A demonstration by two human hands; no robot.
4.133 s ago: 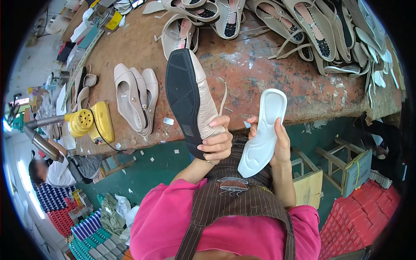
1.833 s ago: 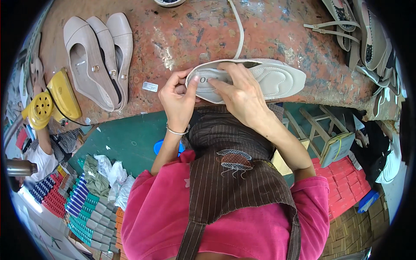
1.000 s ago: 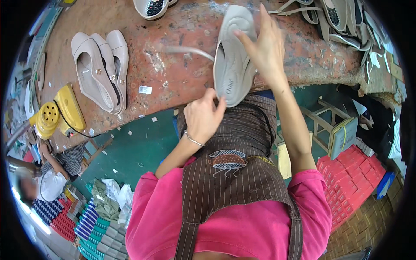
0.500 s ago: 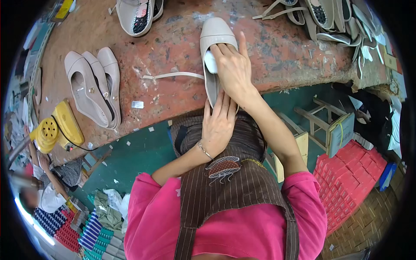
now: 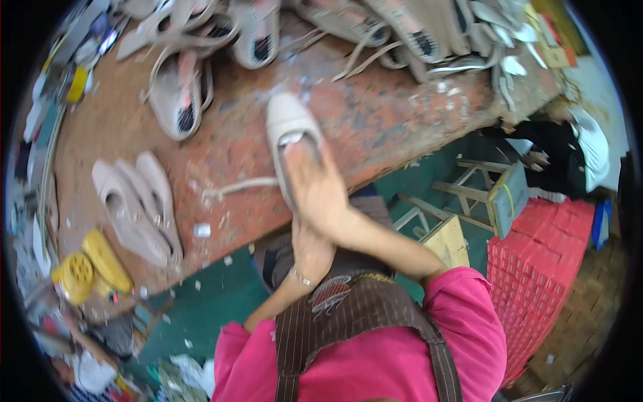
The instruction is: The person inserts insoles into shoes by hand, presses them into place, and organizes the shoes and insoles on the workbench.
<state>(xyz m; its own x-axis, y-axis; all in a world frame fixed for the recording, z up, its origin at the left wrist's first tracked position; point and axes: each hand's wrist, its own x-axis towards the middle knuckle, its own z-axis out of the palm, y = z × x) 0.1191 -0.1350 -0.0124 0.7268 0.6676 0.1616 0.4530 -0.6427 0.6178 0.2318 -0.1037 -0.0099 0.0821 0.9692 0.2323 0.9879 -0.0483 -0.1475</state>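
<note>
A beige slingback shoe (image 5: 287, 112) lies on the worn reddish table (image 5: 228, 144), toe pointing away from me. Its loose strap (image 5: 244, 184) stretches out to the left. Blurred by motion, my right hand (image 5: 320, 201) reaches into the opening with its fingers laid out flat along the inside. Something white (image 5: 291, 139) shows in the toe. My left hand (image 5: 313, 253) holds the heel end from below, its fingertips covered by the right hand. Several similar beige shoes (image 5: 130, 214) stand side by side to the left.
More shoes are heaped along the back, among them a beige one (image 5: 175, 100). A yellow device (image 5: 97, 261) sits at the left edge. Right of the table are a wooden stool (image 5: 506, 201), stacked red crates (image 5: 542, 261) and a person in dark clothes (image 5: 559, 157). Another person is at lower left.
The whole view has shifted, showing more of the back of the table. My right hand has slid back toward the heel and now covers my left fingers.
</note>
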